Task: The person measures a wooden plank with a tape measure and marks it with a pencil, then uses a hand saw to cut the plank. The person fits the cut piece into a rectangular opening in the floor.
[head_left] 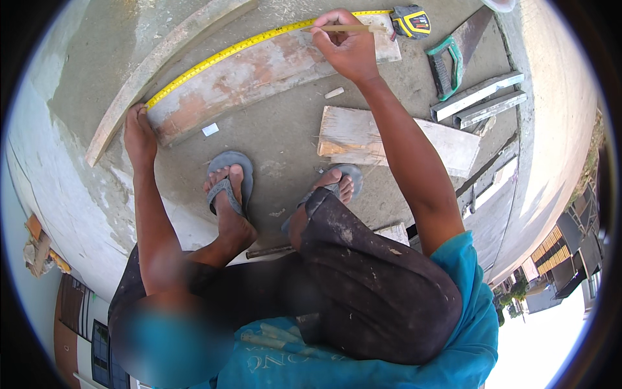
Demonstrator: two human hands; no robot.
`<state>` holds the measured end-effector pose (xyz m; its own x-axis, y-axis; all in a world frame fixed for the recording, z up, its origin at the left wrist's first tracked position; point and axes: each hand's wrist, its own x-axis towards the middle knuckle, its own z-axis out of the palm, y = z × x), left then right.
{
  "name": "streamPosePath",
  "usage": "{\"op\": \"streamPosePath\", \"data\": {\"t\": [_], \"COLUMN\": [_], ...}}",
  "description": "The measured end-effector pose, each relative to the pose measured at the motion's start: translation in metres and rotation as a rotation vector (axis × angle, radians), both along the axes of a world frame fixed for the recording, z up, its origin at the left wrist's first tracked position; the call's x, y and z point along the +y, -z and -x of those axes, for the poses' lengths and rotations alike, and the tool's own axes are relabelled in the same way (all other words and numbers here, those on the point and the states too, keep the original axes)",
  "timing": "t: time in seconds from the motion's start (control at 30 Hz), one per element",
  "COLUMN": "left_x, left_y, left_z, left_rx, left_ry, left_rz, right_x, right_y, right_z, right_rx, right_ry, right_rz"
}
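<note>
A yellow tape measure stretches along a weathered plank, its grey-and-yellow case at the plank's right end. My left hand has its fingers closed on the tape's end at the plank's left end, beside a long narrow wooden strip. My right hand holds a wooden pencil over the tape near the upper middle, its point at the tape.
A green-handled saw, two metal bars and a second board lie to the right. My sandalled feet rest on the concrete floor below the plank, among small scraps.
</note>
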<state>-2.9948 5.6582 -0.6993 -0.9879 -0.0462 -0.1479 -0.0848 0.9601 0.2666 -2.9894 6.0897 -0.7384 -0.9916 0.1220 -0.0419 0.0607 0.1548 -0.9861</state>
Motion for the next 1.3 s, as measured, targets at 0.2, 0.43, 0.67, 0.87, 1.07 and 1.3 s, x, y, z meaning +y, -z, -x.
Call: {"op": "streamPosePath", "data": {"t": [0.2,0.43,0.67,0.87,1.07,1.3], "left_x": [-0.003,-0.005,-0.003,-0.005,-0.004,-0.001], "left_y": [0.004,0.004,0.003,0.005,0.004,0.001], "left_z": [-0.001,0.0,0.0,-0.001,-0.001,0.0], "left_rx": [0.028,0.033,0.019,0.022,0.023,0.006], "left_ry": [0.007,0.027,0.019,0.016,0.012,-0.006], "left_rz": [0.0,-0.016,-0.01,-0.003,-0.003,-0.004], "right_x": [-0.002,0.002,0.003,0.002,0.001,0.002], "right_y": [0.002,0.0,-0.001,-0.003,-0.005,-0.003], "right_z": [0.011,0.016,0.019,0.02,0.021,0.021], "right_rx": [0.147,0.129,0.144,0.141,0.09,0.079], "right_ry": [-0.008,-0.095,-0.084,-0.094,-0.078,-0.081], "right_rz": [-0.223,-0.258,-0.267,-0.278,-0.274,-0.313]}}
